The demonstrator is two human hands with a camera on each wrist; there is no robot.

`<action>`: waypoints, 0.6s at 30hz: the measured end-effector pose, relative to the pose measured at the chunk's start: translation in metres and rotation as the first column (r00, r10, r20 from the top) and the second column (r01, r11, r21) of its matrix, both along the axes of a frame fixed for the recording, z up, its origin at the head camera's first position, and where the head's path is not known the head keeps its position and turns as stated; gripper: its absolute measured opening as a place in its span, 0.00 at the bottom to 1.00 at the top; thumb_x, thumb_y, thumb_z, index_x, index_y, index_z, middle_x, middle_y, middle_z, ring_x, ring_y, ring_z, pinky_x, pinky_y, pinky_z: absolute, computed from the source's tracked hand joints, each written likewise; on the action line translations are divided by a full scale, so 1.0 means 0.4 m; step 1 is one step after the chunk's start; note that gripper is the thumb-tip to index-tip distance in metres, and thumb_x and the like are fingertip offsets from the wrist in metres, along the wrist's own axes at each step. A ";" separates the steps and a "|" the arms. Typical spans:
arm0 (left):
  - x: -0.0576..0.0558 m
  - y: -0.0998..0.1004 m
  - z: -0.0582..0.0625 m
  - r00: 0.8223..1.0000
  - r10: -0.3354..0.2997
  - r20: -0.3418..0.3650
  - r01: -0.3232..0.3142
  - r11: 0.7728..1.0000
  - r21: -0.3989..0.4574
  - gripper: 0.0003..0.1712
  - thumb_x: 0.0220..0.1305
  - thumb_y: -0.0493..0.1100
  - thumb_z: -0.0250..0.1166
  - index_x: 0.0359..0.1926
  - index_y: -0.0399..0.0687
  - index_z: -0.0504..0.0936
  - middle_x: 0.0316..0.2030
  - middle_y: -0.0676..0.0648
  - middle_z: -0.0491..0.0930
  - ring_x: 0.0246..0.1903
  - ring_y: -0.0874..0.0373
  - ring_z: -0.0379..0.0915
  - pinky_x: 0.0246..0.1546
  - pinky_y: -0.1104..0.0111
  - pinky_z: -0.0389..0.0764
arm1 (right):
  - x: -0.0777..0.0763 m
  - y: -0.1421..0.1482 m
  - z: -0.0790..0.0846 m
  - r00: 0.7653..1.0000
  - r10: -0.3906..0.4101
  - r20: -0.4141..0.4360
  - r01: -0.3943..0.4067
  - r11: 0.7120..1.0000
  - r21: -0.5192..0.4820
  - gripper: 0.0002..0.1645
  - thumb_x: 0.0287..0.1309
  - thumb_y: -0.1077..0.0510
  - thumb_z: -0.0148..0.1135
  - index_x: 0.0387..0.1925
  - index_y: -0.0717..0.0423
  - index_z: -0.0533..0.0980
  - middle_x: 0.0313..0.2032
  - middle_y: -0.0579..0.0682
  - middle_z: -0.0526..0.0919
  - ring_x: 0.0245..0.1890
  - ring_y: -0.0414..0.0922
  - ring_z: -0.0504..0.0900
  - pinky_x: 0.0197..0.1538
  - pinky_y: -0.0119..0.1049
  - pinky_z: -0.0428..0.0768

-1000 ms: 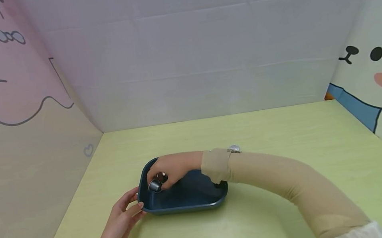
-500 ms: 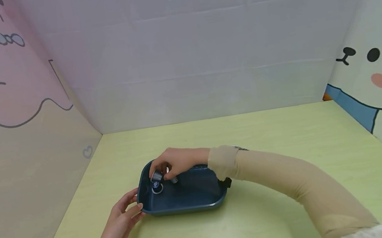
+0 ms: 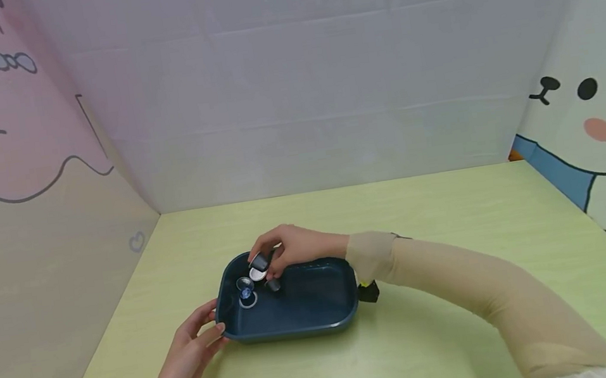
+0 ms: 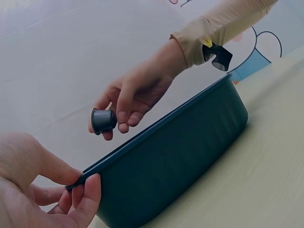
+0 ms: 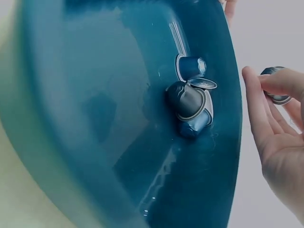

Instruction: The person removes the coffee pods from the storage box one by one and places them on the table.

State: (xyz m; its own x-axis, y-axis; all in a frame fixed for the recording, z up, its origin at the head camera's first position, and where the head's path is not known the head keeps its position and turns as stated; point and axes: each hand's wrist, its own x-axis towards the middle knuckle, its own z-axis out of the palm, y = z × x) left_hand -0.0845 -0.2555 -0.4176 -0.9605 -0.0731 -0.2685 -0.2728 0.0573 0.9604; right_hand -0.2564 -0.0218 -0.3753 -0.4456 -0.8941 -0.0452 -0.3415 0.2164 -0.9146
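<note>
With the tray as our dial and twelve o'clock away from the person, we see the left hand (image 3: pixel 196 336) between eight and nine o'clock, its thumb and fingers nipping the rim of the blue tray (image 3: pixel 317 297), which sits on the pale yellow-green table (image 3: pixel 444 343). The right hand (image 3: pixel 300 243) reaches in from about two o'clock, in a beige sleeve (image 3: pixel 451 265), and pinches a dark capsule (image 3: pixel 259 262) between fingers and thumb. We find that capsule in the air toward eleven o'clock, above the tray's floor and apart from the left hand.

More capsules lie in a small cluster inside the tray, around nine to ten o'clock. Taking the right wrist view as a dial centred on a tipped grey capsule (image 5: pixel 184 97), we see a blue capsule (image 5: pixel 190 67) at twelve, a silver disc (image 5: pixel 203 83) between one and two, and a second blue capsule (image 5: pixel 194 126) near five, partly covered by the grey one. We cannot tell whether the disc is loose or a capsule's lid.
</note>
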 end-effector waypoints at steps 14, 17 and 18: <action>0.000 0.004 0.004 1.000 0.008 0.022 -0.008 1.000 -0.010 0.33 0.69 0.31 0.54 0.73 0.36 0.57 0.51 0.47 0.61 0.37 0.63 0.76 0.43 0.75 0.82 | -0.003 0.050 -0.009 0.995 -0.019 0.097 0.028 0.995 -0.091 0.26 0.62 0.67 0.62 0.61 0.66 0.72 0.52 0.63 0.78 0.42 0.41 0.86 0.53 0.43 0.85; 0.000 0.004 0.004 1.000 0.007 0.021 -0.007 1.000 -0.011 0.33 0.69 0.31 0.54 0.73 0.36 0.57 0.51 0.47 0.61 0.37 0.62 0.76 0.43 0.75 0.82 | 0.002 0.063 -0.005 0.995 -0.056 0.080 0.063 0.995 -0.081 0.24 0.64 0.65 0.61 0.61 0.65 0.72 0.52 0.61 0.79 0.43 0.41 0.86 0.54 0.48 0.84; 0.000 0.004 0.004 1.000 0.006 0.023 -0.006 1.000 -0.012 0.33 0.69 0.31 0.53 0.73 0.36 0.57 0.51 0.47 0.61 0.37 0.62 0.76 0.43 0.75 0.82 | 0.002 0.067 -0.006 0.994 -0.067 0.081 0.073 0.994 -0.078 0.23 0.65 0.65 0.60 0.61 0.65 0.73 0.52 0.62 0.79 0.43 0.42 0.87 0.54 0.49 0.84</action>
State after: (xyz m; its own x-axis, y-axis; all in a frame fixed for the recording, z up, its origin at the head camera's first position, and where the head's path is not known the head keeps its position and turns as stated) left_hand -0.0845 -0.2541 -0.4161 -0.9536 -0.0822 -0.2896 -0.2952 0.0667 0.9531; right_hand -0.2554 0.0050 -0.3775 -0.5050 -0.8630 -0.0108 -0.2551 0.1612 -0.9534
